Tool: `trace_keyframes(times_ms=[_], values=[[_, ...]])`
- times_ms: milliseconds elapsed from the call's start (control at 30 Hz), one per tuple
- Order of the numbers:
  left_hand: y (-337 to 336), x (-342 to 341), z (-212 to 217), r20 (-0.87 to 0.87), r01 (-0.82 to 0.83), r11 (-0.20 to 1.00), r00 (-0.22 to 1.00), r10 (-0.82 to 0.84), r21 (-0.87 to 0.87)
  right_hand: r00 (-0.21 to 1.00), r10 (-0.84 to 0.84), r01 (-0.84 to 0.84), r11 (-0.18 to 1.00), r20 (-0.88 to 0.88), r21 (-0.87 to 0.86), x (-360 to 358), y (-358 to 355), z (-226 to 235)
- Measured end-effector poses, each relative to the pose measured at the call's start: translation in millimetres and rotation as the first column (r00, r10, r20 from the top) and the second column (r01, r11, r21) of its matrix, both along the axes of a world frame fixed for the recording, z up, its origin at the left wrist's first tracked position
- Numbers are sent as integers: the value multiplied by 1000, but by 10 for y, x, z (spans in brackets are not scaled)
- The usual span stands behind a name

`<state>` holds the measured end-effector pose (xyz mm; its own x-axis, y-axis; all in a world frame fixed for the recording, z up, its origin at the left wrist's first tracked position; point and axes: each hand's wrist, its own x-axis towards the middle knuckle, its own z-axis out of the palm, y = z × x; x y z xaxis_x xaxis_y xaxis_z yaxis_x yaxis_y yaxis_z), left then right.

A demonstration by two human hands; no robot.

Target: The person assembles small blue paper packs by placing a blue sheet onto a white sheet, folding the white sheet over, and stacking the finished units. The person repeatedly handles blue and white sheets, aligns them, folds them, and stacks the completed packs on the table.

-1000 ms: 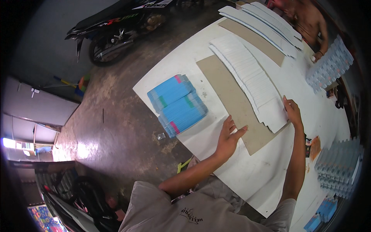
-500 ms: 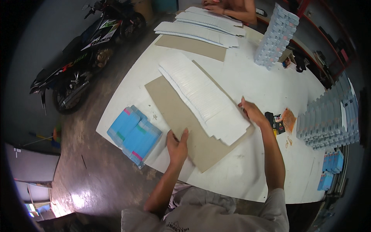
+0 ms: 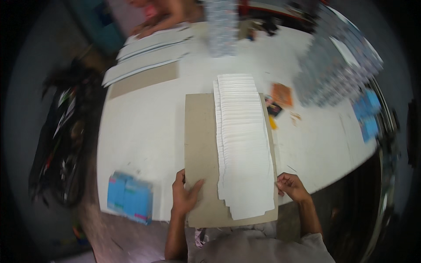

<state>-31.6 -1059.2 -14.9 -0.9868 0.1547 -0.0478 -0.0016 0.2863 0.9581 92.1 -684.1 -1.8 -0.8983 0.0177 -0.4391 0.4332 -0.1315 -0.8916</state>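
A grey-brown cardboard sheet lies lengthwise before me, its near end over the table's front edge. On its right part rests a long overlapping row of white paper sheets, fanned like shingles. My left hand grips the cardboard's left edge, thumb on top and fingers mostly hidden at the edge. At the right edge, my right hand is closed with its fingertips against the cardboard, near the lower end of the paper row.
Blue bundles sit at the table's left front corner. Farther left stands a motorcycle. More paper rows lie at the back left by another person's arms. Tall grey stacks stand behind; others rise at right near an orange packet.
The cardboard with its paper row has turned upright in view and come closer to me. Both hands now hold its side edges; the left was open near it before. My view has swung right.
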Motion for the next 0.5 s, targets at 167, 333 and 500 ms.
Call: trace_keyframes(times_ms=[167, 333, 500], values=[[731, -318, 91, -37, 461, 887, 887, -461, -20, 976, -215, 215, 976, 13, 27, 1176, 94, -186], [1744, -468, 168, 86, 770, 611, 632, -770, -180, 849, -526, 525, 850, 56, 34, 2012, -124, -461], [2623, -655, -3, 82, 849, 427, 472, -878, -310, 698, -710, 715, 698, 92, -42, 2244, -219, -824]])
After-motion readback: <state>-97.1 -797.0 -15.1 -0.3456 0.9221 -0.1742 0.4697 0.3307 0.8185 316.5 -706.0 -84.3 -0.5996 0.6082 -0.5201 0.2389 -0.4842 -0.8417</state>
